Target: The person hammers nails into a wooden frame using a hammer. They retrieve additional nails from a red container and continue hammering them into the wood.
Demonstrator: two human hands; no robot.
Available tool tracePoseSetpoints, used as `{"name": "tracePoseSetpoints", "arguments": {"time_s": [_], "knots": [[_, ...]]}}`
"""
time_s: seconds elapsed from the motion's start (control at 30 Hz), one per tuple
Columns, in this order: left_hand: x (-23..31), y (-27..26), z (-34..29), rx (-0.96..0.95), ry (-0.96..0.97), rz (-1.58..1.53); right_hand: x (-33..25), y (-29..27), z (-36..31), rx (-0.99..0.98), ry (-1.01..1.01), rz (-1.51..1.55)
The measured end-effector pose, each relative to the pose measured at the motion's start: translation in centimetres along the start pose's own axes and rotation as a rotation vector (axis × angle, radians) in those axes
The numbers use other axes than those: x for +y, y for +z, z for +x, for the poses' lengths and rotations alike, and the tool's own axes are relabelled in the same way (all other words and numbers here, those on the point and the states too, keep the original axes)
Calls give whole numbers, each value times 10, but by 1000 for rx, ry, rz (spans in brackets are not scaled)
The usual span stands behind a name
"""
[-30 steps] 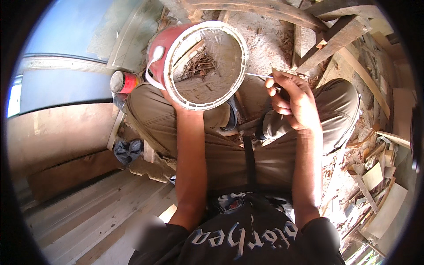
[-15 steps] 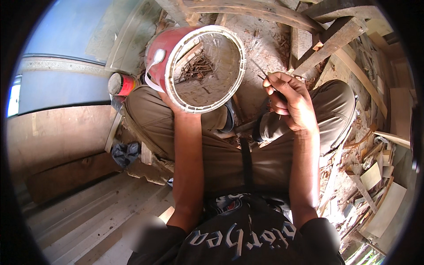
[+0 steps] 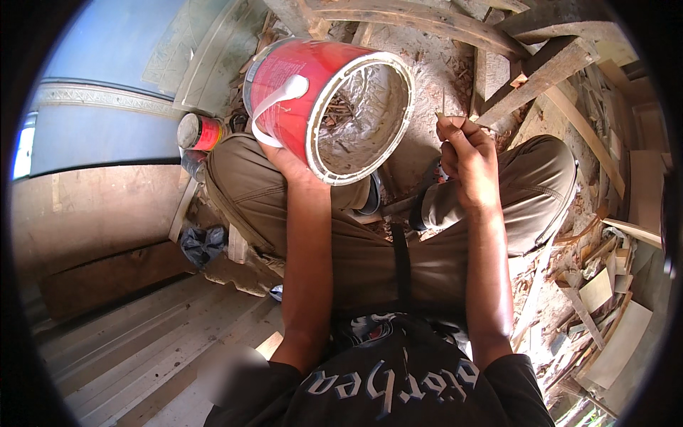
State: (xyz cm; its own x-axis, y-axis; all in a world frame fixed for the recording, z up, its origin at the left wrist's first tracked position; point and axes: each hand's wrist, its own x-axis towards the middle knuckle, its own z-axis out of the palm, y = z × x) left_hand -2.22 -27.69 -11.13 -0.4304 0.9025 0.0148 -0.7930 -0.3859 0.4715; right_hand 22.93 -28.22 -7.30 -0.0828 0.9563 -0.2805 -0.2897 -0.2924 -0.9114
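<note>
A red plastic bucket (image 3: pixel 320 67) with a white handle (image 3: pixel 279 96) lies tilted, its whitish-crusted mouth turned toward me and to the right. My left hand (image 3: pixel 290 165) is closed on its underside, the fingers partly hidden beneath it. Inside, rusty nails (image 3: pixel 340 112) sit toward the bottom. Right of the bucket and apart from it, my right hand (image 3: pixel 468 153) pinches a thin nail (image 3: pixel 444 103) that points upward. Whether that hand holds more nails in its curled fingers cannot be made out.
Left of my bent knee lies a small red can (image 3: pixel 203 134). A dark crumpled bag (image 3: pixel 203 245) is nearer me, beside corrugated sheeting (image 3: pixel 142 341). Wooden beams (image 3: pixel 537 78) cross at the far right; wood offcuts (image 3: pixel 619 341) pile up at the near right.
The bucket has turned to the right and shows more of its red side, and fewer nails show inside. My right hand has shifted slightly right, the nail now more upright.
</note>
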Motion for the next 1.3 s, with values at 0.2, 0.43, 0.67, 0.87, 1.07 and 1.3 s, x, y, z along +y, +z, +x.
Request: {"name": "tracePoseSetpoints", "arguments": {"time_s": [0.2,0.43,0.67,0.87,1.07,1.3], "knots": [[4,8,1,35,20,65,0,18,-11,12,-187,-135],[4,-7,0,24,-13,54,2,21,-14,-8,-195,-112],[4,-2,4,-35,9,80,5,25,4,122,-168,-73],[9,14,2,-95,-65,7,-20,51,43,41,-148,-26],[20,52,-4,-106,-50,22,-36,79,87,-40,-365,-184],[-5,8,19,-39,-83,-58,13,109,143,-275,-364,-307]]}}
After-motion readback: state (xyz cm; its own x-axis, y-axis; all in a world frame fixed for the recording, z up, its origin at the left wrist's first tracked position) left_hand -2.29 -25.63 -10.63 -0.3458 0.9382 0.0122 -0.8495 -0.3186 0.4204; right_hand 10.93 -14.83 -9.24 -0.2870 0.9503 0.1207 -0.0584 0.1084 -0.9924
